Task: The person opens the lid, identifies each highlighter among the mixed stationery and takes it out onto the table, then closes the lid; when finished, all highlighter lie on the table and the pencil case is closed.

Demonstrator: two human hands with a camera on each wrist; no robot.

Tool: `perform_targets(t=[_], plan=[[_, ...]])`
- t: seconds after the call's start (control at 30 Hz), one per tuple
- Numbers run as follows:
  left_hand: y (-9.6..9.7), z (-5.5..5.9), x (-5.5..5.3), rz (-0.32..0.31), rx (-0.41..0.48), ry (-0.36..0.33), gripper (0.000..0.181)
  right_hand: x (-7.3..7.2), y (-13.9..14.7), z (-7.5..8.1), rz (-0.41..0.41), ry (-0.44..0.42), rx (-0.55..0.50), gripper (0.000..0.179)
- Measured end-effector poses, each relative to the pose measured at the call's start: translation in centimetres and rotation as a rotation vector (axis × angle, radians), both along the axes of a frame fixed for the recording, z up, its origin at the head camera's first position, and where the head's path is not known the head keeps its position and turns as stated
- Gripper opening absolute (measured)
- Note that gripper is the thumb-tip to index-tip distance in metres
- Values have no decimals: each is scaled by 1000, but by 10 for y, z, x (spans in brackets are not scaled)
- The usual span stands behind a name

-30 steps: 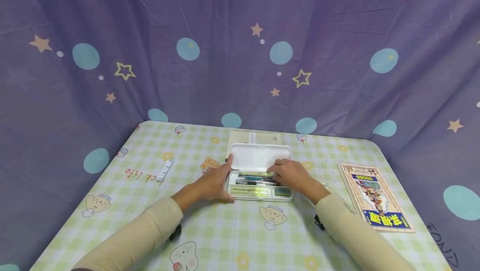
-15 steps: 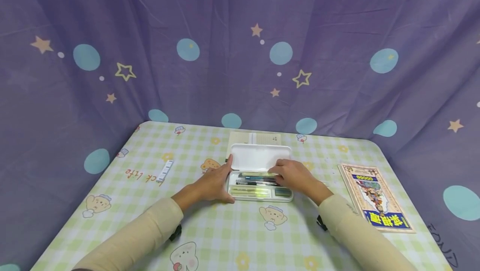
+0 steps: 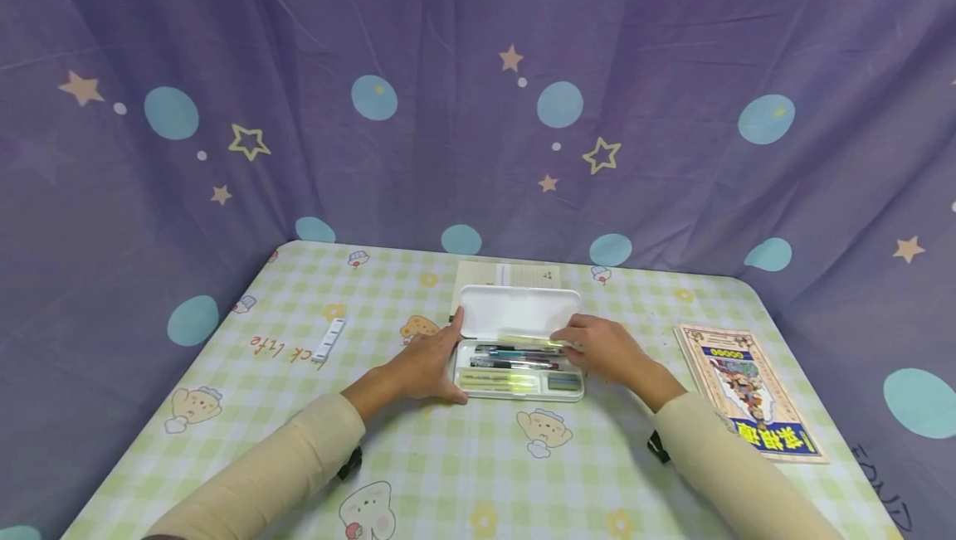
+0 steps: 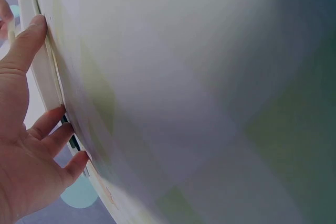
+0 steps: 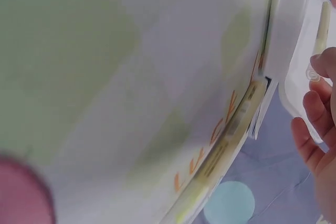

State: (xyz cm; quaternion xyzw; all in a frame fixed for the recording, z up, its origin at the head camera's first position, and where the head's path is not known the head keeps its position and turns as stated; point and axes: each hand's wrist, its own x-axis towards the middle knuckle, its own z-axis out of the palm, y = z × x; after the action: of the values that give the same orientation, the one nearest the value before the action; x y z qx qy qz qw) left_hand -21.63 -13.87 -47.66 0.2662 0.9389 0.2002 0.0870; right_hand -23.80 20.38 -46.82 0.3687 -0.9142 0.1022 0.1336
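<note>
A white pencil case [image 3: 520,313] lies with its lid raised. Several pens [image 3: 515,363] fill its tray, along with yellow highlighters [image 3: 496,381] and a small dark green block [image 3: 563,381]. My left hand [image 3: 427,364] grips the case's left end, thumb at the front corner and fingers by the hinge. Over the back of the tray, my right hand [image 3: 607,351] pinches a pale yellow highlighter [image 5: 323,27] between thumb and fingers. The right wrist view shows its clear end at the fingertips.
Another yellow highlighter [image 5: 212,163] lies on the tablecloth beside the case. A sheet of lined paper [image 3: 523,274] sits behind the lid. Farther right is a book [image 3: 750,395]; a white strip with dark marks [image 3: 329,340] lies left. A purple curtain [image 3: 478,109] borders the table.
My right hand has shifted right and slightly up, and the highlighter it pinches now shows above the back of the tray. My left hand stays on the case.
</note>
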Motion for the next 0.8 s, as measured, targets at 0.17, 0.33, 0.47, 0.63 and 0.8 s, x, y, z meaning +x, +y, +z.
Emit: perform_targets(t=[0.17,0.33,0.47,0.63,0.8], plan=[[0,-2,-1,-1,-9,6,150,2,11,3,-27,3,-20,25],[0,-3,-2,-1,-9,4,150,5,24,3,-50,-2,-26,25],[0,-3,-2,0,-14,2,150,7,35,1,-53,13,-41,26],[1,-2,-2,1,-4,4,150,8,49,-2,-50,28,-54,27],[1,-3,-3,4,-1,4,151,13,65,-2,-46,52,-49,27]])
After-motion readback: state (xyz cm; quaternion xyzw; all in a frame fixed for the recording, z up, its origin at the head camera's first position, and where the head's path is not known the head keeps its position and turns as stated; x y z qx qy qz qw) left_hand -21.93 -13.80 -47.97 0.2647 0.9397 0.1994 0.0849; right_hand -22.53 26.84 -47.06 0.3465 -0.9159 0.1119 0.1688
